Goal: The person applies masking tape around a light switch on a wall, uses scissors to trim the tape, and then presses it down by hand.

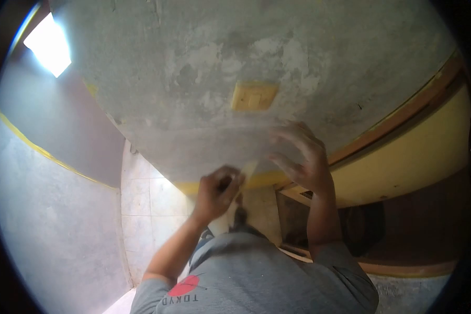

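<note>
My left hand (220,191) is curled, fingers and thumb pressed together, in front of the lower wall. A pale, blurred strip (250,168) shows just beyond its fingertips; I cannot tell what the hand grips. To the right and higher up, my right hand (304,154) is raised with thumb and fingers apart and nothing visible between them. Motion smears its fingertips. Above both hands a yellow switch plate (255,96) sits on the grey patchy wall (193,78).
A yellow band (188,187) runs along the foot of the wall. At right is a brown wooden frame (403,123) beside a yellow panel (403,152). Pale floor tiles (146,201) lie to the left, under a bright opening (49,46) higher up.
</note>
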Tool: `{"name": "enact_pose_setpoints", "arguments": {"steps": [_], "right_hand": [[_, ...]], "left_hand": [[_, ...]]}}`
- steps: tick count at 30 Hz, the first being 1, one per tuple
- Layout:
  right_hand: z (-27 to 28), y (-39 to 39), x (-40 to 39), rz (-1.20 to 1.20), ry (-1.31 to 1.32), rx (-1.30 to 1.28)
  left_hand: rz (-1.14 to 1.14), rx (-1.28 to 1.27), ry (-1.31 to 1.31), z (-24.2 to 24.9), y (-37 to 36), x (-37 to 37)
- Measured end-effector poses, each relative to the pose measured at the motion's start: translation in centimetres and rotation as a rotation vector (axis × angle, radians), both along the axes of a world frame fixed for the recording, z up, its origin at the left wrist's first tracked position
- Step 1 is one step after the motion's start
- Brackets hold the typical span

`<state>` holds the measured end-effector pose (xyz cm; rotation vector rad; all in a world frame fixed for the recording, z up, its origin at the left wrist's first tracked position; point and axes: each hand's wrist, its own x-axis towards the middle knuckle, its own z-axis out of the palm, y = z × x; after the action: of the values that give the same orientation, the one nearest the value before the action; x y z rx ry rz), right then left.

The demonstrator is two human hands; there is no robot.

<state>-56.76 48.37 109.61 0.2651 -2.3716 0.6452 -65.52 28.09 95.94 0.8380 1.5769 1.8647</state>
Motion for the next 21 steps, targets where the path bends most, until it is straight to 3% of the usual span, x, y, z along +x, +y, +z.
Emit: {"name": "enact_pose_setpoints", "arguments": {"steps": [3, 5, 7, 9, 11, 13, 15, 18, 21], "right_hand": [[-4.0, 4.5, 3.0, -0.258, -0.014, -0.294], [-8.4, 7.9, 5.2, -0.435, -0.063, -0.369], [-12.4, 10.1, 8.1, -0.566, -0.215, -0.327], [-15.9, 11.2, 10.4, -0.599, -0.313, -0.449], [-17.8, 12.0, 12.4, -0.593, -0.363, -0.483], [-18.4, 13.1, 12.4, -0.561, -0.411, -0.506], [-17.2, 13.4, 11.3, -0.592, -0.397, -0.661], [-17.6, 15.1, 9.4, -0.579, -0.224, -0.443], [-17.8, 16.1, 6.3, -0.175, -0.090, -0.389]], "left_hand": [[0.162, -0.117, -0.136, -6.7, -1.7, 1.0], [0.303, -0.303, -0.153, -12.0, -4.3, 1.5], [0.447, -0.432, -0.186, -20.4, -8.7, 2.6], [0.597, -0.492, -0.284, -26.0, -13.9, 4.8], [0.643, -0.758, -0.267, -32.5, -21.5, 7.9], [0.826, -0.882, -0.421, -36.6, -27.7, 12.2], [0.969, -0.999, -0.733, -37.0, -33.1, 15.7], [0.970, -1.345, -0.621, -34.6, -37.7, 20.0], [0.953, -1.428, -0.453, -27.8, -36.2, 21.6]]}}
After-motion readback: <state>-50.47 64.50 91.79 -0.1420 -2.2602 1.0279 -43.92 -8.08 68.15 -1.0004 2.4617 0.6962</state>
